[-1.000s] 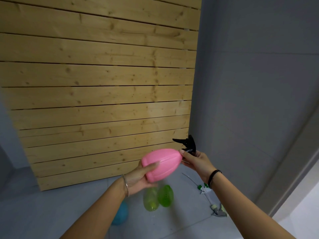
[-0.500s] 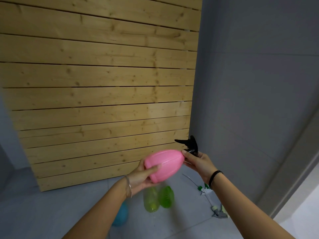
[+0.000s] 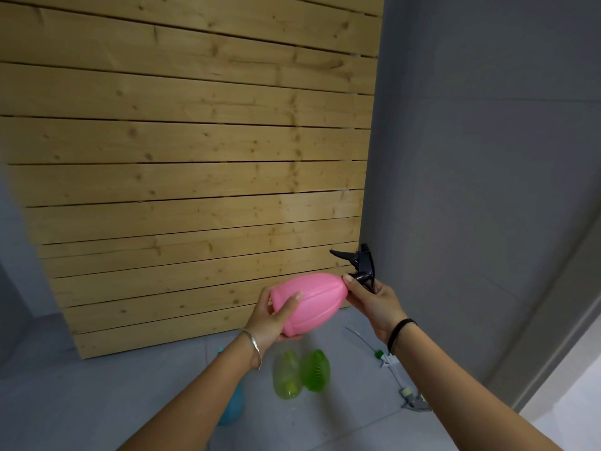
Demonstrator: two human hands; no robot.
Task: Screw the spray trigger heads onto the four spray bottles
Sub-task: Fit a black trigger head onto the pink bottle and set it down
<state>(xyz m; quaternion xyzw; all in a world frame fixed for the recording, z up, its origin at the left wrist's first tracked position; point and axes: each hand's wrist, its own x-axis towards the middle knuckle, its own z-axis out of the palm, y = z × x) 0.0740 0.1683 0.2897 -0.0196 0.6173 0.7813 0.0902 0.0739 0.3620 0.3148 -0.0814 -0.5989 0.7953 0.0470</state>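
Observation:
I hold a pink spray bottle (image 3: 313,299) on its side in mid air. My left hand (image 3: 271,317) grips its wide base. My right hand (image 3: 370,299) pinches the collar of the black trigger head (image 3: 359,262) seated at the bottle's neck. On the floor below stand a yellow-green bottle (image 3: 286,374) and a green bottle (image 3: 314,369), both without heads. A blue bottle (image 3: 231,405) is mostly hidden behind my left forearm. Two loose trigger heads lie at the right: one with a green nozzle (image 3: 383,357), one grey (image 3: 413,398).
A slatted wooden panel (image 3: 195,174) leans upright behind the bottles. A grey wall (image 3: 487,190) closes the right side, with a door frame edge (image 3: 553,307) at the far right. The floor is grey tile (image 3: 81,402).
Both hands and the pink bottle have risen slightly. The black trigger head has turned a little at the neck under my right fingers.

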